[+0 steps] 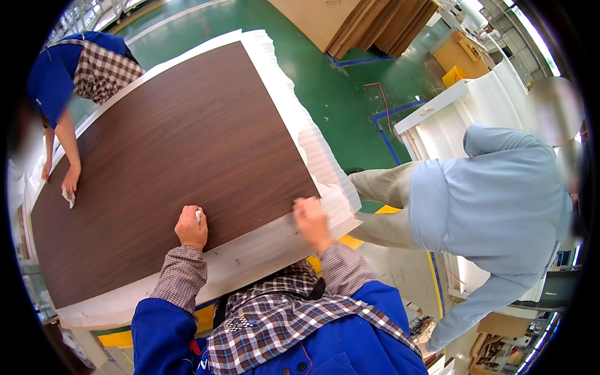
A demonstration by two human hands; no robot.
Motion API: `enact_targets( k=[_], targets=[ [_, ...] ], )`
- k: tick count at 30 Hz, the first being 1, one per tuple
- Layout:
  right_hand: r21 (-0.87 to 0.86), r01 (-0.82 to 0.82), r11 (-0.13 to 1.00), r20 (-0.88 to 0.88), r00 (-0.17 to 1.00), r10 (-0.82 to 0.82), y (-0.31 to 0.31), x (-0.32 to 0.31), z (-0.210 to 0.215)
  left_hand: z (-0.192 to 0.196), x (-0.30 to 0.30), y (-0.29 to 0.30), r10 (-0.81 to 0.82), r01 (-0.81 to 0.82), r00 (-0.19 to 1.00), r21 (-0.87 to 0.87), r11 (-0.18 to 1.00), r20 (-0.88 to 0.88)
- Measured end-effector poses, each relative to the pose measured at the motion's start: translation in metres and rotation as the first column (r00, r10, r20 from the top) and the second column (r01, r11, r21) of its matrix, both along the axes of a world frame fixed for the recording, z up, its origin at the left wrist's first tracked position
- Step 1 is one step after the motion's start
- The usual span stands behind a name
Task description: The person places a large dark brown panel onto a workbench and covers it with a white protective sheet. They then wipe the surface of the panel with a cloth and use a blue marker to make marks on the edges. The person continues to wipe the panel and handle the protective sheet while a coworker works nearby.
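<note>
A large dark brown wood-grain panel lies flat on white foam sheeting. My left hand presses a small white cloth against the panel's near edge, fingers closed around it. My right hand rests on the panel's near right corner, fingers curled over the pale edge strip; whether it holds anything cannot be told. Both sleeves are plaid under a blue vest.
A co-worker in blue with a plaid apron stands at the far left, a hand on a white cloth on the panel. Another person in a light blue hoodie bends at the right. Cardboard sheets and white boards stand on the green floor.
</note>
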State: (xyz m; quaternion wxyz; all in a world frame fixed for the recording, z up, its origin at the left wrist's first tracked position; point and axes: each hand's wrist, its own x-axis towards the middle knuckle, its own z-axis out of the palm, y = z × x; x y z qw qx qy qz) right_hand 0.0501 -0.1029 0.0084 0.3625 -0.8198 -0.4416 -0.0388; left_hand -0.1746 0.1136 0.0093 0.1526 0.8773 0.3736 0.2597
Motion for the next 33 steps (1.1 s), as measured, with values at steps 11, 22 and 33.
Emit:
enact_targets(
  k=[11, 22, 33],
  targets=[
    [0.134, -0.118, 0.984, 0.041, 0.993, 0.113, 0.003, -0.021, -0.016, -0.001, 0.004, 0.001, 0.015, -0.015, 1.000, 0.002, 1.000, -0.021],
    [0.224, -0.063, 0.973, 0.256, 0.967, 0.003, -0.011, 0.011, -0.015, 0.005, 0.012, -0.003, 0.030, -0.029, 0.998, 0.013, 0.999, -0.048],
    [0.267, 0.314, 0.911, 0.141, 0.923, -0.359, -0.081, 0.102, 0.002, 0.007, 0.006, -0.006, 0.139, -0.122, 0.985, 0.155, 0.980, -0.100]
  ],
)
